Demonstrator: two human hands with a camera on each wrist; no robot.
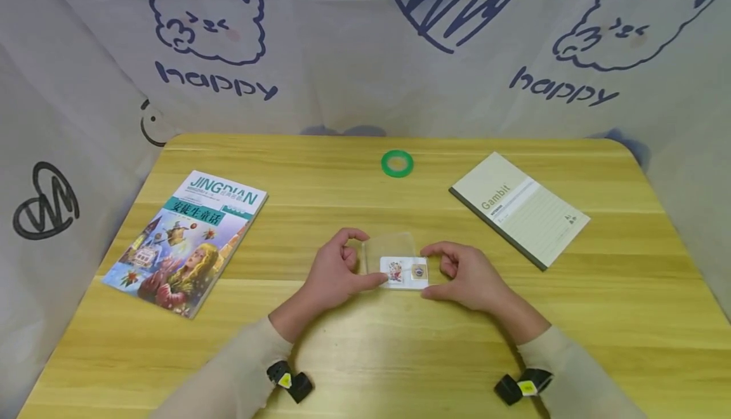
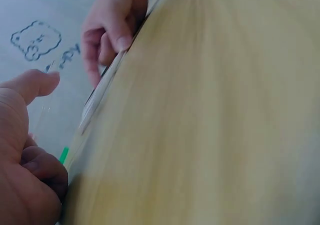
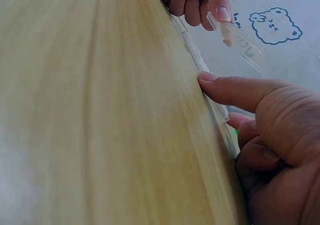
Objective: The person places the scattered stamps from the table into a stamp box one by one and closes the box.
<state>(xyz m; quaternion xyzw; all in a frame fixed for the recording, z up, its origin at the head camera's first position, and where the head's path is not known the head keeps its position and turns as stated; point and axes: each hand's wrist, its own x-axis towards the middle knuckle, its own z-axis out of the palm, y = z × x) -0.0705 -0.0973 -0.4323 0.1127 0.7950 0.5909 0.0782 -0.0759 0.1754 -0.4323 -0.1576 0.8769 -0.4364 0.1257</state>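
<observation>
My left hand (image 1: 334, 273) pinches a clear plastic cover (image 1: 394, 246) by its left side, thumb at the near edge and forefinger at the far edge. The cover is tilted up over a small flat white case (image 1: 407, 284) on the table. On the case's face are a colourful printed picture (image 1: 395, 271) and a small gold-coloured square (image 1: 419, 272). With thumb and forefinger, my right hand (image 1: 471, 277) grips the case's right end. The right wrist view shows the raised cover (image 3: 250, 47) in the left fingers, above the table.
A magazine (image 1: 188, 241) with an illustrated cover lies on the left of the wooden table (image 1: 365, 368). A green tape roll (image 1: 385, 164) sits toward the back, and a beige notebook (image 1: 520, 209) lies at the right. Printed white cloth (image 1: 342, 57) hangs behind.
</observation>
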